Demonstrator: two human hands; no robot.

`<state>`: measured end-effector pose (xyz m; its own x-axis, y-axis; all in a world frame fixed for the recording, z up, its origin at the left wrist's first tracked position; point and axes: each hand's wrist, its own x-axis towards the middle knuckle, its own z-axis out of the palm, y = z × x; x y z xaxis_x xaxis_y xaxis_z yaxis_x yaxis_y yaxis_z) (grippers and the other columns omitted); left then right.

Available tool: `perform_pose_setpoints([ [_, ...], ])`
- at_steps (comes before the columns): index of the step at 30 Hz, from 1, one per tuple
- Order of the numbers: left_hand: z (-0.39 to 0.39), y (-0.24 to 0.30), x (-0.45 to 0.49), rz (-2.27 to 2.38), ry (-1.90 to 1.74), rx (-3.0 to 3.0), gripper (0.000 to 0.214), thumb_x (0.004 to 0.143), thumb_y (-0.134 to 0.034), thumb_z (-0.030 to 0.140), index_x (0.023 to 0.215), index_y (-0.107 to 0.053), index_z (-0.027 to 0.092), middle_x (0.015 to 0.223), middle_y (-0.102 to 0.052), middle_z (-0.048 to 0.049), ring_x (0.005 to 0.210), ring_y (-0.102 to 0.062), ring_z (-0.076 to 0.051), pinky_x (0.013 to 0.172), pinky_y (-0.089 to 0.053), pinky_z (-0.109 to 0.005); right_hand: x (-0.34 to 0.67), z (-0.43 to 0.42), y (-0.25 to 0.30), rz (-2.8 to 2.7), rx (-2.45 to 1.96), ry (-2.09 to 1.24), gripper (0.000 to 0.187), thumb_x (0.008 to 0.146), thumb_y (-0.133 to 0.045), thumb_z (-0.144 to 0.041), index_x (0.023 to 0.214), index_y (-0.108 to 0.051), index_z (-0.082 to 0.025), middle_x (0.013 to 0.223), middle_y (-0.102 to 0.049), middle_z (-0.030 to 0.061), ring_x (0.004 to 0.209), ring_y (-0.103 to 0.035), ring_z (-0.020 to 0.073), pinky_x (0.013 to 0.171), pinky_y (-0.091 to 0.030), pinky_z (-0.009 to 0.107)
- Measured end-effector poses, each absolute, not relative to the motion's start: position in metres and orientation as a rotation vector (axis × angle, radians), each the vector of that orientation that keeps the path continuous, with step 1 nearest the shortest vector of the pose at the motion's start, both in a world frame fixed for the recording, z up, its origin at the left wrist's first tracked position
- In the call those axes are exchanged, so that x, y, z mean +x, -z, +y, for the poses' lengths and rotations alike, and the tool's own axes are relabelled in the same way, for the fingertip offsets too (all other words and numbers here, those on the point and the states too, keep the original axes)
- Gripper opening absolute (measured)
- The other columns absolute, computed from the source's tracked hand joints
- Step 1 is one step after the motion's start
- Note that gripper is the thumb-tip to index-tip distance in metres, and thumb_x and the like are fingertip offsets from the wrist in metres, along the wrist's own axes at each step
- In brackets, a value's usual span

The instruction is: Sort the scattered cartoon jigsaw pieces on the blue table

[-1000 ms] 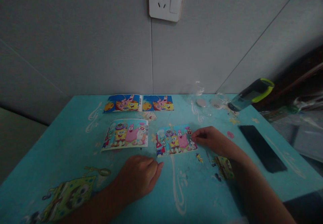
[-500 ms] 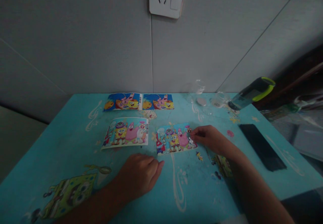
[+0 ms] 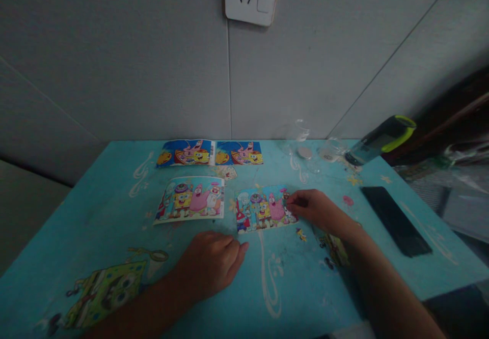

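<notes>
My right hand (image 3: 311,206) rests at the right end of a small cartoon picture (image 3: 263,209) lying flat, with thumb and fingertips pinched together at its edge. Whatever is between those fingertips is too small and dim to make out. Curled into a loose fist, my left hand (image 3: 216,260) lies on the table below the picture's left corner and appears to hold nothing. A matching picture sheet (image 3: 191,200) with a white border and a barcode lies to the left, slightly bowed.
Two blue cartoon pictures, a left one (image 3: 185,153) and a right one (image 3: 239,153), lie along the wall. At the back right are clear plastic containers (image 3: 301,133) and a tilted bottle (image 3: 378,140) with a green loop. A dark strip (image 3: 397,222) lies on the patterned turquoise tabletop (image 3: 305,288).
My right hand has shifted very slightly left at the picture's right edge, its fingertips still pinched. My left hand has stayed in place.
</notes>
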<state>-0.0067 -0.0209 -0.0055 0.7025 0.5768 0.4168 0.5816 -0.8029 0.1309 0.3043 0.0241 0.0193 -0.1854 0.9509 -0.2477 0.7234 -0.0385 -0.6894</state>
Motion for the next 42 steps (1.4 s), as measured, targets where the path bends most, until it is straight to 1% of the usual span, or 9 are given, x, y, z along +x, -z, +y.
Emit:
perform_pose_setpoints([
  [5,-0.0214,0.0064,-0.0067,-0.98,0.707,-2.885,0.038,0.099,-0.045,0.025,0.061,-0.051,0.021,0.052,-0.052,0.0015,0.047,-0.052,-0.016,0.051,-0.034,-0.033,0.3027,0.0237,-0.0221,-1.93,-1.778,-1.055,0.018,0.084,-0.062,-0.031,0.089,-0.073,-0.018,0.08,-0.072,0.0032,0.069,-0.061,0.0158,0.063,-0.046,0.027],
  [18,-0.0215,0.0065,-0.0072,-0.983,0.666,-2.892,0.037,0.098,-0.047,0.026,0.062,-0.052,0.021,0.053,-0.052,0.0013,0.048,-0.052,-0.016,0.051,-0.035,-0.033,0.3004,0.0226,-0.0256,-1.949,-1.792,-1.029,0.021,0.083,-0.062,-0.033,0.09,-0.074,-0.017,0.075,-0.071,0.0029,0.066,-0.06,0.0159,0.061,-0.045,0.027],
  [30,-0.0213,0.0052,-0.0066,-0.964,0.698,-2.901,0.038,0.099,-0.046,0.024,0.061,-0.051,0.02,0.052,-0.051,0.0014,0.047,-0.051,-0.016,0.05,-0.033,-0.033,0.3006,0.0229,-0.0232,-1.962,-1.794,-1.013,0.02,0.083,-0.062,-0.032,0.09,-0.074,-0.018,0.074,-0.07,0.0027,0.065,-0.058,0.015,0.06,-0.043,0.027],
  [34,-0.0205,0.0057,-0.0068,-0.974,0.694,-2.904,0.038,0.098,-0.046,0.023,0.061,-0.052,0.02,0.052,-0.052,0.0011,0.047,-0.052,-0.015,0.05,-0.035,-0.032,0.3001,0.0226,-0.0246,-1.967,-1.786,-1.012,0.02,0.084,-0.062,-0.032,0.091,-0.074,-0.018,0.077,-0.071,0.0033,0.066,-0.059,0.0157,0.062,-0.044,0.027],
  [38,-0.0207,0.0042,-0.0065,-0.973,0.703,-2.9,0.039,0.098,-0.046,0.024,0.06,-0.052,0.02,0.052,-0.052,0.001,0.047,-0.051,-0.015,0.05,-0.035,-0.032,0.3024,0.0215,-0.025,-1.975,-1.743,-1.049,0.023,0.088,-0.06,-0.035,0.095,-0.074,-0.019,0.08,-0.071,0.0033,0.069,-0.059,0.016,0.063,-0.044,0.027],
  [42,-0.0204,0.0025,-0.006,-0.969,0.723,-2.883,0.04,0.099,-0.045,0.024,0.06,-0.052,0.019,0.051,-0.051,0.001,0.046,-0.051,-0.014,0.049,-0.034,-0.03,0.3062,0.02,-0.024,-1.977,-1.724,-1.098,0.024,0.085,-0.065,-0.037,0.1,-0.072,-0.02,0.076,-0.067,0.0011,0.068,-0.058,0.0156,0.06,-0.043,0.026],
])
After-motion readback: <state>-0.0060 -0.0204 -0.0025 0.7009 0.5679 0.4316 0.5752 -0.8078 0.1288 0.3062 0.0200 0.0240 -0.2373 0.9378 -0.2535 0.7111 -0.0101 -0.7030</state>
